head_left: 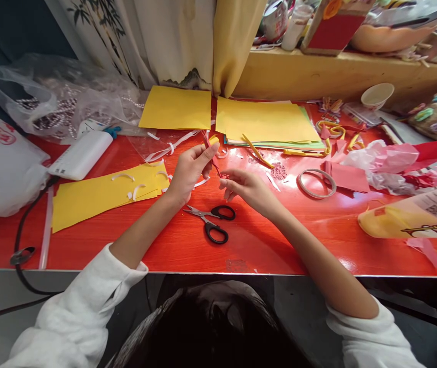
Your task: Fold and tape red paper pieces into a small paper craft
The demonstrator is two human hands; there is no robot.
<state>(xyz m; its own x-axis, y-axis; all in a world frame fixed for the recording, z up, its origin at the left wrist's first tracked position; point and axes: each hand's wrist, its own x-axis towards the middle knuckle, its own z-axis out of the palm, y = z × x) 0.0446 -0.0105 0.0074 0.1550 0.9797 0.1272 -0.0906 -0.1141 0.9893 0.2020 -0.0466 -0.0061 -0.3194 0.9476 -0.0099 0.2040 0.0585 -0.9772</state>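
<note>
My left hand (pixel 194 168) is closed around a narrow red paper strip (pixel 215 161), above the middle of the table. A small yellow piece (pixel 213 139) shows at the thumb of that hand; whether it is joined to the strip I cannot tell. At the strip's lower end, the fingertips of my right hand (pixel 245 186) pinch it. Below both hands lies a pair of black-handled scissors (pixel 210 220), its blades slightly apart and pointing left. Thin white paper curls lie around my left hand.
Yellow sheets (pixel 176 107) and a stack of coloured paper (pixel 264 122) lie behind the hands. Cut yellow paper (pixel 103 197) is at left, near a white power bank-like box (pixel 84 156). A tape roll (pixel 317 183), pink paper (pixel 346 176) and a drink bottle-like pouch (pixel 413 217) lie at right.
</note>
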